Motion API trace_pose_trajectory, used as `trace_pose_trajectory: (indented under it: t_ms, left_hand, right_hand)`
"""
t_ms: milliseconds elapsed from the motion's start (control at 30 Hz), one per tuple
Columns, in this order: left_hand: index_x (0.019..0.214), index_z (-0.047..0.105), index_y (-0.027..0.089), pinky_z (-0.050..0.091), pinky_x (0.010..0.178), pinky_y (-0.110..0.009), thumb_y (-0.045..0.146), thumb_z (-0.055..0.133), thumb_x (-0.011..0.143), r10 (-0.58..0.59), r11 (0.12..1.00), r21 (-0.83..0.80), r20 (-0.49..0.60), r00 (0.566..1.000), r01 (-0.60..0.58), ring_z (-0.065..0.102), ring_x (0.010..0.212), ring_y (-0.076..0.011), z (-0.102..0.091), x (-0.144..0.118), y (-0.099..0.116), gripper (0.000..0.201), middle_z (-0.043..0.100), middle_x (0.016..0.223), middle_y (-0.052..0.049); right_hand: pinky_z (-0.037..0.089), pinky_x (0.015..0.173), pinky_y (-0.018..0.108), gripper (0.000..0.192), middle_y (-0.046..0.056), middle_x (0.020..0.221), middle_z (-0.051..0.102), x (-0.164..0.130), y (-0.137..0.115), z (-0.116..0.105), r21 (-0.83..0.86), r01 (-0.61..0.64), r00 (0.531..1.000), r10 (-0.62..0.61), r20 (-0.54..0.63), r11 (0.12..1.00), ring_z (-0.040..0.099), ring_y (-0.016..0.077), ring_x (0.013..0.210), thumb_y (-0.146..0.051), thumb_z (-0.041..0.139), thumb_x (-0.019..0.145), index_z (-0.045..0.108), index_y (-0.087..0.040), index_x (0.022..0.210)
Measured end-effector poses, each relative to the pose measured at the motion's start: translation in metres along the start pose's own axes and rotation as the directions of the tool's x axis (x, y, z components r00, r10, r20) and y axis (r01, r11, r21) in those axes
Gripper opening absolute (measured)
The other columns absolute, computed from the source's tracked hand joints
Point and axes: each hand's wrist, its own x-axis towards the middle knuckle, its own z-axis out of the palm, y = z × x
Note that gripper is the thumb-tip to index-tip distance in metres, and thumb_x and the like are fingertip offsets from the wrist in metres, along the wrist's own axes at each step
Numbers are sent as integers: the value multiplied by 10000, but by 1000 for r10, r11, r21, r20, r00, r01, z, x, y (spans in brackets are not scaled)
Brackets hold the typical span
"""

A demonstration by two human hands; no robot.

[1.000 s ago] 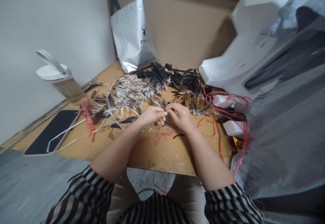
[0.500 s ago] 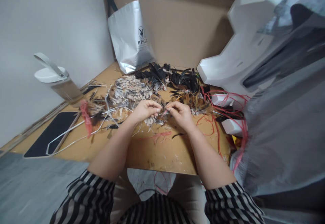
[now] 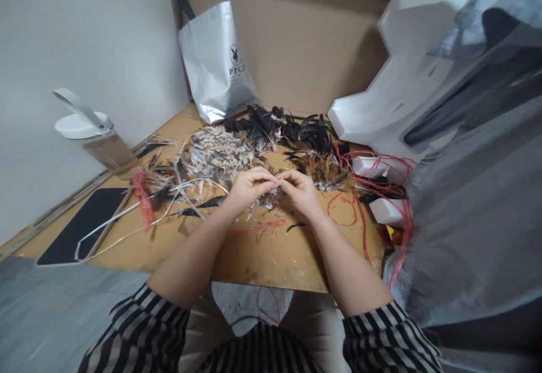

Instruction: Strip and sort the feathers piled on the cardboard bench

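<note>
My left hand [image 3: 253,185] and my right hand [image 3: 300,191] meet over the table's middle, fingertips touching. Both are closed in a pinch around something small, pale and pinkish; the fingers hide most of it, so I cannot tell its kind. Loose feather bits lie just beneath them. Behind my left hand spreads a pile of pale, fluffy feathers [image 3: 218,150]. Brown feathers [image 3: 319,169] lie beyond my right hand, with glossy black feathers [image 3: 311,134] farther back. A strip of red plastic [image 3: 269,224] rests on the table in front of my hands.
A silver bag [image 3: 215,62] stands at the back of the wooden table [image 3: 271,257]. On the left are a lidded cup [image 3: 105,147], a dark flat tablet-like panel [image 3: 84,223] and white strapping [image 3: 110,220]. Red string [image 3: 364,220] tangles around white blocks [image 3: 387,211] on the right.
My left hand has moved slightly right, closing the small gap so that its fingertips meet those of my right hand. The right hand has barely shifted.
</note>
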Motion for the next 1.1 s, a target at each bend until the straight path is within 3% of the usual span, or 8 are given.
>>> trace_pose_trajectory:
  t_ms: [167, 333, 500, 667, 867, 1100]
  left_hand:
    - [716, 638, 129, 369, 454, -189, 335, 666, 643, -230, 946, -240, -30, 973, 216, 464, 501, -54, 2, 0, -2, 220, 614, 740, -35]
    - [755, 621, 117, 347, 423, -165, 332, 671, 644, -327, 862, -403, 26, 945, 309, 475, 462, -44, 3, 0, -5, 247, 615, 639, -21]
    - [762, 592, 107, 365, 396, -169, 354, 685, 625, -393, 843, -376, 60, 918, 385, 539, 469, -68, 2, 1, -10, 298, 654, 735, -55]
    - [781, 602, 98, 343, 377, -153, 351, 691, 613, -460, 829, -354, 10, 888, 434, 508, 445, -48, 0, 2, -16, 317, 649, 721, -58]
    - [741, 593, 112, 276, 332, -161, 320, 703, 582, -467, 852, -303, -73, 881, 426, 459, 381, -47, -2, 4, -16, 284, 632, 629, -35]
    - [784, 663, 99, 310, 360, -176, 281, 694, 588, -444, 882, -197, -36, 895, 429, 474, 405, -59, -4, 3, -12, 269, 641, 618, -47]
  right_hand:
    - [448, 662, 259, 173, 10, 744, 641, 2, 5, 1, 155, -81, 995, 88, -36, 985, 567, 120, 670, -350, 626, 701, 602, -184, 744]
    - [450, 638, 245, 179, 6, 751, 642, 1, 6, 4, 178, -98, 993, 107, -40, 979, 565, 109, 649, -356, 626, 699, 580, -187, 737]
    - [448, 597, 237, 198, -1, 680, 628, 0, 8, 7, 189, -123, 991, 131, -32, 974, 557, 106, 607, -365, 634, 690, 567, -181, 716]
    - [473, 618, 244, 217, 0, 716, 635, -1, 10, 11, 268, -192, 981, 195, 15, 944, 573, 109, 645, -382, 646, 675, 580, -183, 731]
    - [493, 679, 273, 226, 6, 767, 644, -2, 11, 16, 343, -263, 963, 267, 36, 902, 595, 127, 714, -373, 675, 647, 590, -187, 745]
    - [488, 662, 265, 232, -7, 686, 634, -2, 10, 22, 369, -270, 950, 308, -46, 889, 589, 122, 649, -375, 695, 615, 603, -191, 721]
